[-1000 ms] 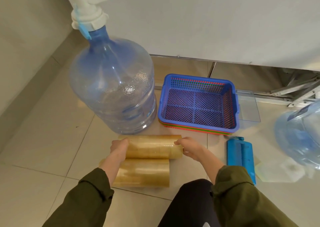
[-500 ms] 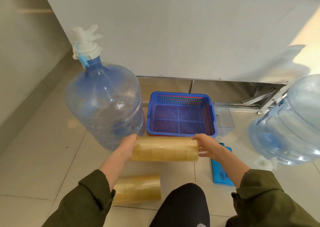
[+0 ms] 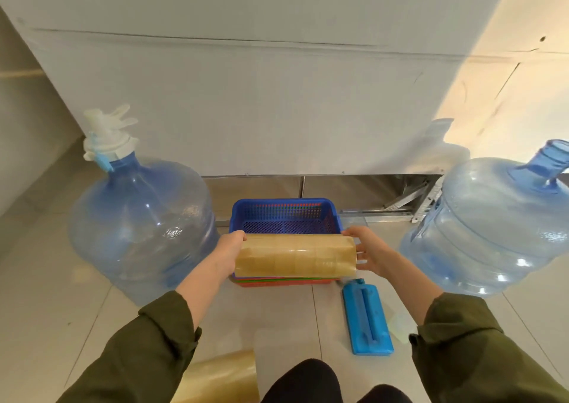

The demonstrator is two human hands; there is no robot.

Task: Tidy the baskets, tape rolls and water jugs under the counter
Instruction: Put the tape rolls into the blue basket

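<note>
At the bottom edge of the frame, between my dark knees, a second pack of tape rolls (image 3: 220, 378) lies on the floor tiles (image 3: 55, 295), so that one is not yet put away. To the lower right of centre a blue plastic tool (image 3: 366, 319) lies flat on the tiles, apart from everything else. In the middle of the frame I hold a long pack of tape rolls (image 3: 295, 256) sideways, my left hand (image 3: 228, 253) pressed flat against its left end and my right hand (image 3: 368, 253) cupped on its right end, fingers wrapped onto the pack, so it is clamped between my two palms. It hangs over the near rim of the blue basket (image 3: 237, 215), which sits on top of a nest of red and green baskets (image 3: 286, 281); the baskets look already stacked. The blue basket's mesh floor, as far as I can see past the pack, has nothing in it. My guess is the pack goes in there next, then the one by my knees. At middle left stands a water jug (image 3: 138, 227), upright, capped with a white fitting and apparently empty. At middle right a second water jug (image 3: 489, 227) tilts with its open neck toward the upper right; it too looks empty. Both stand out in front of the counter panel (image 3: 277, 95), whose low gap at the back holds neither of them, so I judge the job barely half done.
</note>
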